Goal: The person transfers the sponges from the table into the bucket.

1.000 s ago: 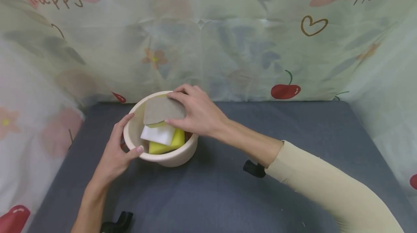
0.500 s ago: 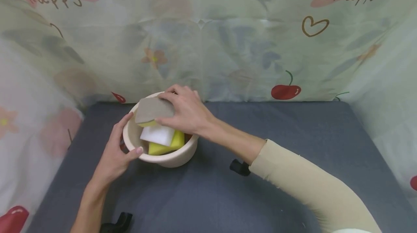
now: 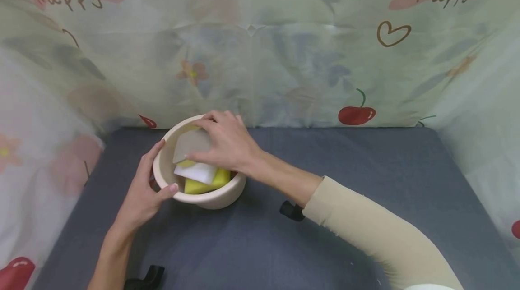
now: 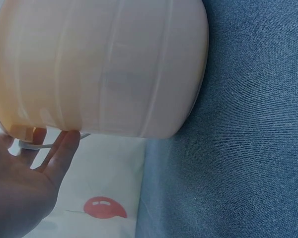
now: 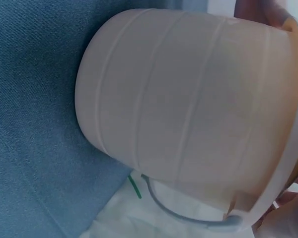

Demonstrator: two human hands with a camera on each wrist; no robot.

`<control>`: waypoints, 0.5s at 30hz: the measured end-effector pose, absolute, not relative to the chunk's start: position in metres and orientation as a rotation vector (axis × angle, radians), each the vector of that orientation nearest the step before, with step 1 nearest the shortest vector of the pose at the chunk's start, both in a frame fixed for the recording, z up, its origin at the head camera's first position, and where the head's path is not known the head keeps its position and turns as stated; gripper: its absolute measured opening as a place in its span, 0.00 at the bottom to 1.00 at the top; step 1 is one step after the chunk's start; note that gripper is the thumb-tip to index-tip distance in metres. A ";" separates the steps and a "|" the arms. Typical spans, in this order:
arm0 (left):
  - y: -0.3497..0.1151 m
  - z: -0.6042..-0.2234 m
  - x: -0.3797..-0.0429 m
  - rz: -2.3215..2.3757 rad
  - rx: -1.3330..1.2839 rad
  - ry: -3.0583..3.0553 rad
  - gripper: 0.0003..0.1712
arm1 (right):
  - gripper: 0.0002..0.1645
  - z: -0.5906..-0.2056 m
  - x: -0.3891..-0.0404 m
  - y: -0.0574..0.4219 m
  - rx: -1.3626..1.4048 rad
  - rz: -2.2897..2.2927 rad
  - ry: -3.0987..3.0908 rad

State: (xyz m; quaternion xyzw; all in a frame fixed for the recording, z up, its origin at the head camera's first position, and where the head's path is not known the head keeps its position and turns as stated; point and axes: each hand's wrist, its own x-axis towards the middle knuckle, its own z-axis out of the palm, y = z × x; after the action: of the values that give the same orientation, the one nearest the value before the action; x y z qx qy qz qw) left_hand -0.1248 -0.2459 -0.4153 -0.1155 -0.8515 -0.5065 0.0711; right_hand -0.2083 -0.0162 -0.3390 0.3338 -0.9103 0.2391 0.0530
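A cream plastic bucket stands toward the left of the table in the head view. My left hand grips its rim from the left, thumb at the front and fingers along the far side. Inside the bucket's mouth my right hand pinches a grey-topped sponge with a yellow layer underneath. Below that sponge lie a white sponge and a bright yellow sponge. In the right wrist view the bucket's ribbed wall fills most of the picture, and its pale handle hangs at the far side.
A dark blue-grey cloth covers the table. Printed curtains rise behind it and at both sides. Black wrist mounts show at the right wrist and beside the left forearm.
My right hand has moved left and then lower into the bucket with the grey-topped sponge. My left hand has stayed on the rim.
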 end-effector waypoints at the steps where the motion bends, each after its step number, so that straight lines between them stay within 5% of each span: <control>1: -0.246 -0.415 -0.125 -1.524 -0.347 -2.558 0.55 | 0.42 -0.339 -0.208 -0.015 1.013 0.723 -2.764; 15: -0.245 -0.415 -0.125 -1.533 -0.356 -2.540 0.55 | 0.43 -0.343 -0.208 0.009 1.073 0.850 -2.702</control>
State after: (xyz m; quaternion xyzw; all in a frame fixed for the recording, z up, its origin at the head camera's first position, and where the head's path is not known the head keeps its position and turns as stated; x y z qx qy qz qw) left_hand -0.1250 -0.2455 -0.4151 -0.1189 -0.8475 -0.5115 0.0766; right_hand -0.2076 0.0088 -0.3434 0.3538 -0.8905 0.2803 0.0564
